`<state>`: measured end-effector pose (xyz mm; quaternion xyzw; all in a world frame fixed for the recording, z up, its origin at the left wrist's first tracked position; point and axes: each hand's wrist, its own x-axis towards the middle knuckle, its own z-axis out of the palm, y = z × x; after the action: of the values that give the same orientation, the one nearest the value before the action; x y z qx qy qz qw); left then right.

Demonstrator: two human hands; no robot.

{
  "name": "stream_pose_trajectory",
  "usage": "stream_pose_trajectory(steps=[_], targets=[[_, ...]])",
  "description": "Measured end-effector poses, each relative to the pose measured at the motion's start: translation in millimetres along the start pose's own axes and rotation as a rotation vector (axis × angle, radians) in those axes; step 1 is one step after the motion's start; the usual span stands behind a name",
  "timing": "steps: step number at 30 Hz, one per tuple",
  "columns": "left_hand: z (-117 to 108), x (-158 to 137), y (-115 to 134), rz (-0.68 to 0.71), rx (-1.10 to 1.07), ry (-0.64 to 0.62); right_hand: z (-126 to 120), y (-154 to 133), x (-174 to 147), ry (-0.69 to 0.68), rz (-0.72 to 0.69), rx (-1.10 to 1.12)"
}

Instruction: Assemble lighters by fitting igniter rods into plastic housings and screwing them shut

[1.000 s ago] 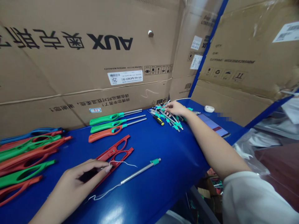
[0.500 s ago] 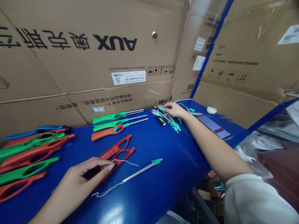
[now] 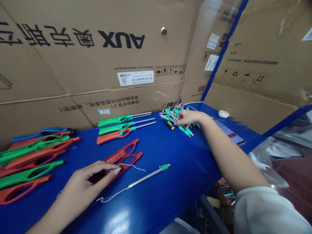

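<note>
My left hand (image 3: 95, 180) is closed in a pinch over the red lighter shell halves (image 3: 128, 154), which lie side by side on the blue table. A thin white wire (image 3: 135, 167) runs out from its thumb and fingertip; the small part between them is mostly hidden. Beside this hand lies a metal lighter tube (image 3: 146, 177) with a green end and a white wire trailing from its other end. Over at the back, my right hand (image 3: 191, 117) has its fingers curled down into a pile of metal tubes with green ends (image 3: 186, 130). What its fingertips grip is hidden.
Several coloured lighter shells (image 3: 36, 162) line the left side. Three lighters with tubes, one being an orange lighter (image 3: 112, 136), lie near the cardboard wall (image 3: 85, 71). Near the pile are a yellow-black screwdriver (image 3: 168, 124), a phone (image 3: 229, 131) and a white case (image 3: 223, 114).
My right hand has shifted slightly toward me across the pile, its fingers now pointing down into the tubes. The left hand keeps its pinch, and the view has tilted a little.
</note>
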<state>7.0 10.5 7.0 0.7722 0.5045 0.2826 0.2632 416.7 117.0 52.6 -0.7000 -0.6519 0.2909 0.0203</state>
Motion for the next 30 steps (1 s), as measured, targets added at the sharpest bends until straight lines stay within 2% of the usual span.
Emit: stream_pose_trajectory(steps=[7, 17, 24, 27, 30], targets=[[-1, 1, 5, -0.003, 0.01, 0.005, 10, -12, 9, 0.08, -0.005, -0.075], [-1, 2, 5, 0.002, 0.01, -0.005, -9, 9, 7, 0.256, -0.022, 0.016], [-1, 1, 3, 0.005, 0.003, -0.005, 4, 0, 11, 0.291, -0.059, 0.077], [-2, 0, 4, 0.005, 0.003, -0.008, -2, 6, 13, 0.413, 0.005, 0.024], [-2, 1, 4, 0.004, 0.002, -0.008, -13, 20, 12, 0.487, 0.142, -0.087]])
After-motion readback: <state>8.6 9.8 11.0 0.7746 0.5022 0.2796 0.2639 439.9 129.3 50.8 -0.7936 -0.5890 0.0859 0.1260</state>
